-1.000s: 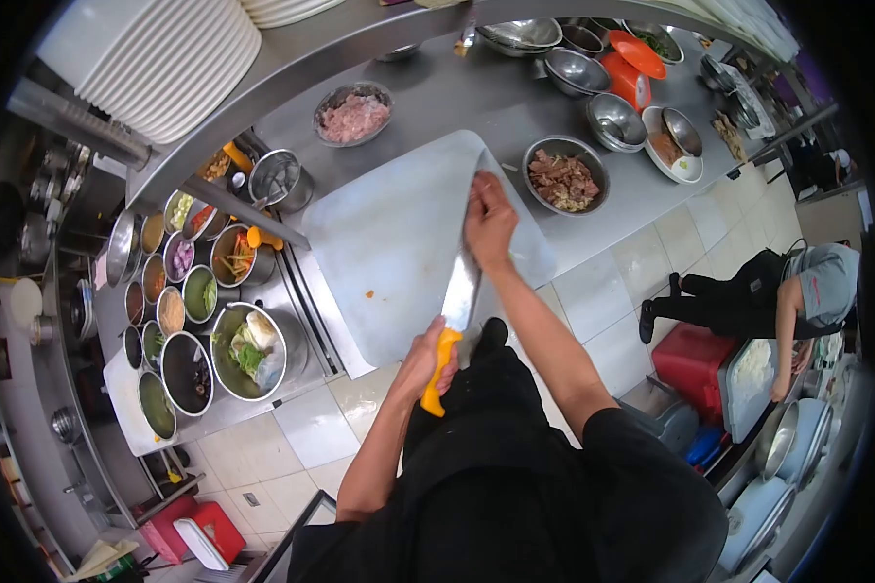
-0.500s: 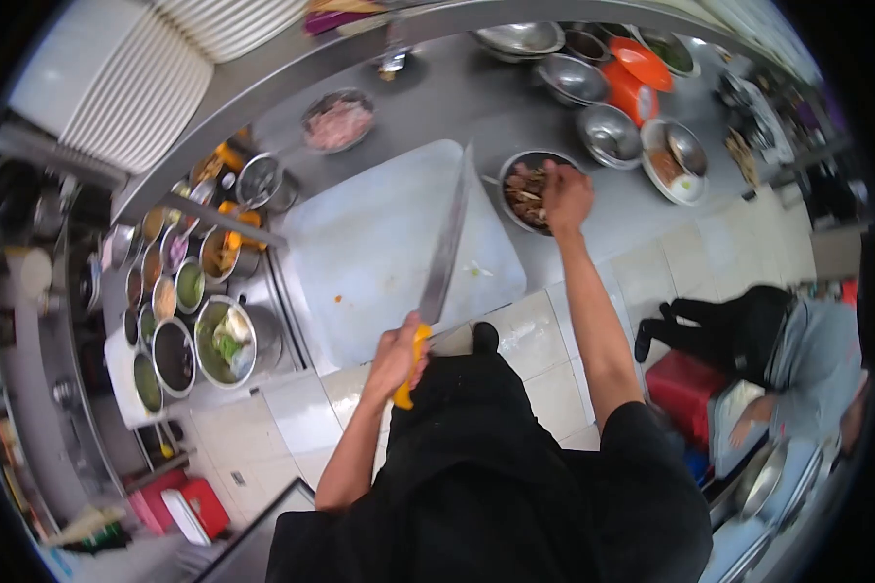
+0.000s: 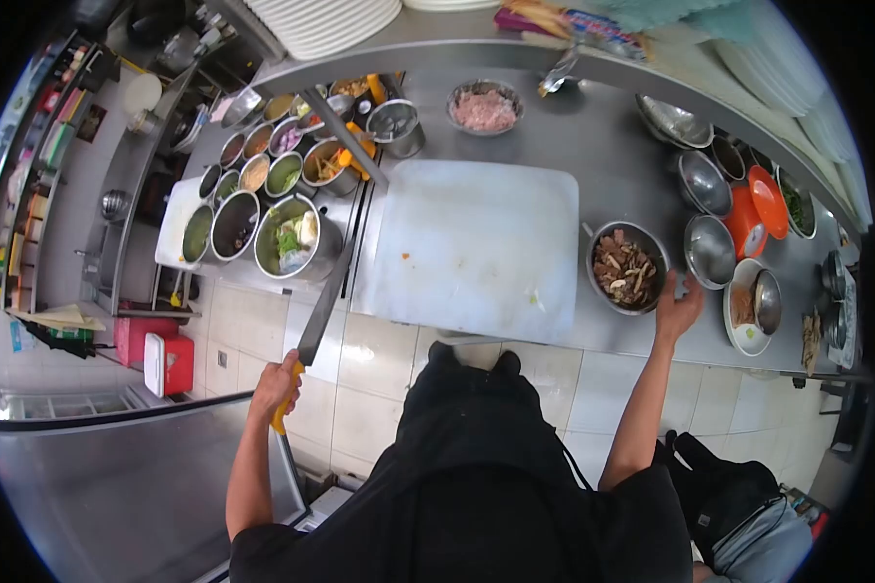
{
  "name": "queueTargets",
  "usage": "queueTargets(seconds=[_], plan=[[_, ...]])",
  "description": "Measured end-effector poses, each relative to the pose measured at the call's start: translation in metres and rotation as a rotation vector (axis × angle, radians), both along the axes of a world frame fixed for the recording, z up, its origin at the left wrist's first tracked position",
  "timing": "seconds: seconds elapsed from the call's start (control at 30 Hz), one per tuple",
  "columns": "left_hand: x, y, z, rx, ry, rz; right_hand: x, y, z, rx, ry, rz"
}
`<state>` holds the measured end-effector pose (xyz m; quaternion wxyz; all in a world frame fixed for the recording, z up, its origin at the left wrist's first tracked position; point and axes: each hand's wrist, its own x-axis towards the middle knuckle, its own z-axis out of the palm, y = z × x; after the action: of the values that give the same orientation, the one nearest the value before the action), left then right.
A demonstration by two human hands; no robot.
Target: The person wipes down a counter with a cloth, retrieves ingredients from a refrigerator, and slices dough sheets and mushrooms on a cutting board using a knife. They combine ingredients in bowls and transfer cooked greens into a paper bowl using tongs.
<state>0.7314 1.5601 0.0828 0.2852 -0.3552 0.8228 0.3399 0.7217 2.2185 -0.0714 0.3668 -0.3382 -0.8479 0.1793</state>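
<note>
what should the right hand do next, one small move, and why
Probably close the right hand on the rim of the bowl of chopped food: its fingers are right by that edge with nothing visibly held, while the left hand holds the knife well away, off the cutting board.

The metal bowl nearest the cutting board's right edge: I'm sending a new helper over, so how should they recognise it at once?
Find the large white cutting board on the steel counter. Just off its right edge, beside the person's right hand, sits a round metal bowl. Brown and pale chopped pieces inside set it apart from the bowl of pink meat beyond the board.
</note>
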Motion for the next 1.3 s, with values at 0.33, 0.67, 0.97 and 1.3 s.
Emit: queueTargets(seconds=[0.33,0.67,0.97,1.3], plan=[[-0.085,0.002,0.023,-0.082,-0.086,-0.344,0.021,-0.003,-0.015,-0.932,-0.195,0.191],[-0.209,0.171,0.253,-0.642,1.803,-0.708,0.02,-0.03,-0.016,-0.924,-0.07,0.108],[-0.342,0.187,0.369,-0.383,1.675,-0.695,0.032,-0.057,0.007,-0.837,-0.087,0.025],[-0.319,0.184,0.358,-0.311,1.577,-0.869,0.031,-0.077,0.001,-0.898,-0.087,-0.023]])
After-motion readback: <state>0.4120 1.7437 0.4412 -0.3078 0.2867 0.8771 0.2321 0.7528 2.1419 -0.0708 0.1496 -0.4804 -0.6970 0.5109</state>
